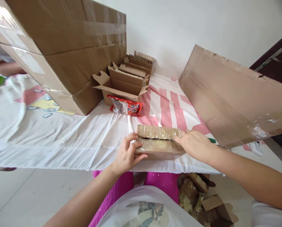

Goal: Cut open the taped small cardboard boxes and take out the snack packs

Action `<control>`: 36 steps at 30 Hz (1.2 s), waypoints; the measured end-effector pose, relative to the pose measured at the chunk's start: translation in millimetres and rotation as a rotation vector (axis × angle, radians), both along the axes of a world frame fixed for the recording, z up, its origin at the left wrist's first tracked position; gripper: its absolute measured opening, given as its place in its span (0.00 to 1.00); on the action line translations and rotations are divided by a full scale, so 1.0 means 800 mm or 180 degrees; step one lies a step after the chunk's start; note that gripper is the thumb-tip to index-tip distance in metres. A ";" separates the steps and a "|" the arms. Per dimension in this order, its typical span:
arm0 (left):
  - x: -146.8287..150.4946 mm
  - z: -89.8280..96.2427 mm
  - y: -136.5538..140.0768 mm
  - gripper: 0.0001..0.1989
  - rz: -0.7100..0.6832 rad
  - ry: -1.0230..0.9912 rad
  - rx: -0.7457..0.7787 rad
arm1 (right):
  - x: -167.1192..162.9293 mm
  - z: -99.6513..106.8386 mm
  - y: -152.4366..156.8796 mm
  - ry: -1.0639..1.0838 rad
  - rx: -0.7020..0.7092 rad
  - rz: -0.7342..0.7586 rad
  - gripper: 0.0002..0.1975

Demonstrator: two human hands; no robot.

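Observation:
A small cardboard box (160, 148) with clear tape over its top lies at the table's near edge, a dark gap running along between its two top flaps. My left hand (129, 149) grips the box's left end, fingers on top and thumb on the near side. On the right end, my right hand (191, 142) holds the box near the gap, its fingertips pressed at the corner. Beyond the box, a red-and-clear food packet (126, 106) leans against an open cardboard box (122, 85).
Several open boxes (141, 64) line up behind the packet. Large taped cartons (67, 56) tower at left; a big cardboard sheet (233, 101) slants at right. Torn cardboard (216, 208) lies on the floor. Another person's arm (9, 67) shows at far left. A patterned cloth (84, 138) covers the table.

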State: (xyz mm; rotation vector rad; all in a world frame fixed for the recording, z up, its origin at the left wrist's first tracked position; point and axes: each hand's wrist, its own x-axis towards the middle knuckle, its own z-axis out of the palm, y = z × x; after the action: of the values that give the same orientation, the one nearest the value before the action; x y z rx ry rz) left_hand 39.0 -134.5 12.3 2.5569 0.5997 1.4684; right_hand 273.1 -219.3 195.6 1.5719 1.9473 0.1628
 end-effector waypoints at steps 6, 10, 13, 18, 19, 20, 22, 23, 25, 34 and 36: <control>0.002 0.003 0.000 0.20 -0.0041 0.0022 0.0047 | 0.011 0.014 -0.010 -0.0081 -0.0070 -0.0245 0.18; 0.003 0.004 -0.001 0.20 -0.0067 0.0021 0.0059 | 0.010 0.021 -0.012 -0.0073 -0.0110 -0.0284 0.18; 0.003 0.003 0.000 0.20 -0.0105 0.0046 0.0082 | 0.009 0.023 -0.012 -0.0070 -0.0143 -0.0330 0.18; 0.002 0.000 0.000 0.20 -0.0138 0.0035 0.0038 | 0.026 0.020 -0.015 -0.0045 -0.0117 -0.0308 0.17; 0.002 0.000 0.000 0.19 -0.0141 0.0041 0.0024 | 0.032 0.017 -0.016 -0.0018 -0.0080 -0.0274 0.16; 0.002 0.000 0.000 0.19 -0.0146 0.0052 0.0010 | 0.037 0.015 -0.018 0.0006 -0.0037 -0.0234 0.16; 0.003 0.001 0.001 0.19 -0.0168 0.0075 -0.0011 | 0.043 0.010 -0.021 0.0049 0.0037 -0.0133 0.15; 0.004 0.002 0.001 0.19 -0.0180 0.0080 -0.0015 | 0.045 0.007 -0.021 0.0069 0.0069 -0.0098 0.14; 0.004 0.004 0.002 0.18 -0.0206 0.0091 -0.0008 | 0.044 0.003 -0.022 0.0109 0.0091 -0.0067 0.14; 0.001 0.010 -0.001 0.17 -0.0167 0.0140 0.0079 | 0.063 0.011 -0.020 0.0248 0.0018 -0.0447 0.15; 0.001 0.010 -0.001 0.17 -0.0144 0.0161 0.0053 | 0.072 0.012 -0.024 0.0326 -0.0003 -0.0544 0.13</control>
State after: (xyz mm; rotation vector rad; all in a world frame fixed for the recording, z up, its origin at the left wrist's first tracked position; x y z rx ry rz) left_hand 40.0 -135.4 20.7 2.6095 0.5346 1.4041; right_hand 330.5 -238.1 205.3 1.7678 1.8771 0.0107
